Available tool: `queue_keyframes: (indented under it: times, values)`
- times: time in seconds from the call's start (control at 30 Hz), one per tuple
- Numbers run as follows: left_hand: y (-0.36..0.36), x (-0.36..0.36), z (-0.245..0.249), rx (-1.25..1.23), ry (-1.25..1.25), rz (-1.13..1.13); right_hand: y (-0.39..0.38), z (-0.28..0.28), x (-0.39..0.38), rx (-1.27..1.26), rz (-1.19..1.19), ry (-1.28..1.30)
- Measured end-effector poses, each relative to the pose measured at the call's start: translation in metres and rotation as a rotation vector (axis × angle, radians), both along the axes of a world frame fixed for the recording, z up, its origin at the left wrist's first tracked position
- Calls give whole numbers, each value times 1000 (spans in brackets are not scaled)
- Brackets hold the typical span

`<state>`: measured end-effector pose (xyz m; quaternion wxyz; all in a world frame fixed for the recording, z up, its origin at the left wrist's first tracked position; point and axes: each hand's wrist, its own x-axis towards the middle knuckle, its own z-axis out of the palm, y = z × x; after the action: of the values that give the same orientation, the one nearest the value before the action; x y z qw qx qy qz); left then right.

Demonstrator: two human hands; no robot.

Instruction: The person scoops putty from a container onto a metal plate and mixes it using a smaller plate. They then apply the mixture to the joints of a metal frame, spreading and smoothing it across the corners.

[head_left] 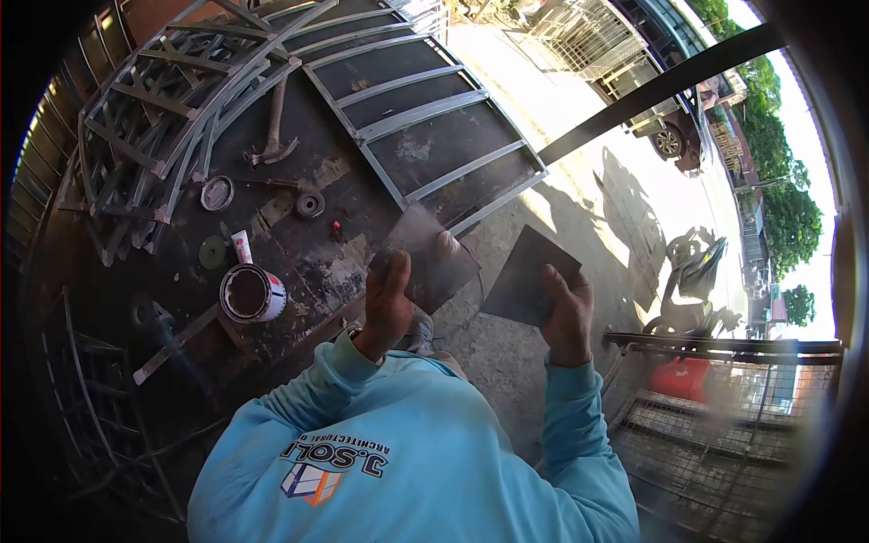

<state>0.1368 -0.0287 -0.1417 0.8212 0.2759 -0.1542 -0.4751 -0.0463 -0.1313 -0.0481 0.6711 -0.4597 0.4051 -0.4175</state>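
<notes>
A person in a blue shirt grasps a dark plate (433, 271) in the left hand (387, 303) and a square sheet (523, 276) in the right hand (568, 319). The plate and sheet are held apart, above the near edge of a dark, stained counter (362, 204). On the counter, an open can (273, 300) stands left of the plate, with a tube (242, 247) beside it; farther back lie a hammer (275, 136) and metal frames (412, 113).

Sunlit conc. yd (534, 100) w/ trees (786, 213)
</notes>
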Motion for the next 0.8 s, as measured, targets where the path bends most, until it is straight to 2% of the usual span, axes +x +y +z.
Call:
queue_keyframes:
  times: [0.03, 0.1, 0.13, 0.2, 0.23, 0.3, 0.4, 0.47, 0.53, 0.6, 0.63, 0.7, 0.73, 0.77, 0.8]
  values:
    - [1, -2, 2, 10, 14, 33, 1, 7, -1, -3, -1, 3]
    - [2, -6, 3, 31, 27, 72, 7, 22, 1, -485, 166, 442]
    - [0, -9, 4, 30, 11, 97, 9, 26, 7, -480, 171, 439]
    - [-1, -9, 3, 30, -8, 121, 15, 31, 24, -1028, 181, 550]
    - [-2, -8, 0, 33, -36, 99, 17, 34, 31, -1028, 183, 548]
    - [0, -7, 0, 40, -61, 83, 20, 39, 41, -1272, 250, 632]
    - [3, -7, 5, 19, -159, 112, 24, 34, 49, -1270, 338, 739]
    - [5, -11, 3, 33, -255, 98, 27, 33, 55, -1305, 317, 732]
    - [6, -16, -2, 36, -241, 88, 32, 30, 61, -1340, 303, 719]
    - [9, -15, -3, 35, -234, 78, 35, 23, 65, -1316, 508, 768]
    - [11, -14, -4, 36, -232, 33, 36, 23, 65, -1314, 505, 771]
    - [13, -11, -3, 40, -222, -6, 37, 26, 65, -1330, 302, 723]
    - [15, -10, -1, 59, -360, 27, 37, 28, 66, -1339, 239, 712]
    - [16, -8, 1, 74, -504, 56, 38, 25, 65, -1333, 234, 714]
    - [17, -7, -1, 67, -510, 52, 37, 20, 66, -1323, 343, 726]
